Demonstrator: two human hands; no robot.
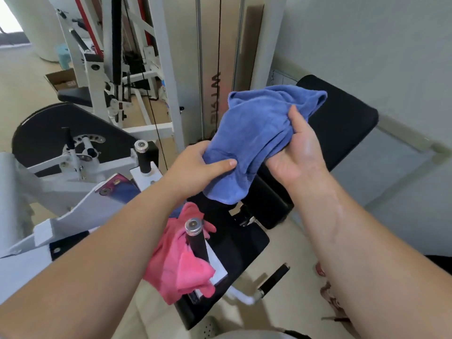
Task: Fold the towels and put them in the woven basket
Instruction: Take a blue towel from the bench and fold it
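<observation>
Left thumb [230, 163] lies flat across the top of the cloth, and the remaining fingers of the left hand [203, 162] are curled beneath it, pinching a lower fold of the blue towel [254, 133]. Right thumb [297, 116] presses up against the far side of the same towel; the right hand [296, 152] is turned palm toward the camera, and its other fingers are hidden behind the cloth, apparently wrapped into it. Both hands therefore hold one item. The blue towel is bunched and creased, raised in the air above the black padded bench [342, 118] and touching no surface. Judged step: start of the fold, with the towel gathered but not yet spread. The next move calls for locating two adjacent corners, separating the hands to draw an edge taut, then bringing the edges together evenly; the bench offers a flat support if needed. Count: towels, two, namely one blue in hand and one pink towel [176, 260] draped unfolded over a metal-capped grip handle [194, 226] below the left forearm. Folded towels: none visible. The woven basket is not in view; a pale perforated object [210, 326] at the bottom edge may be a container, but too little of it shows to tell
</observation>
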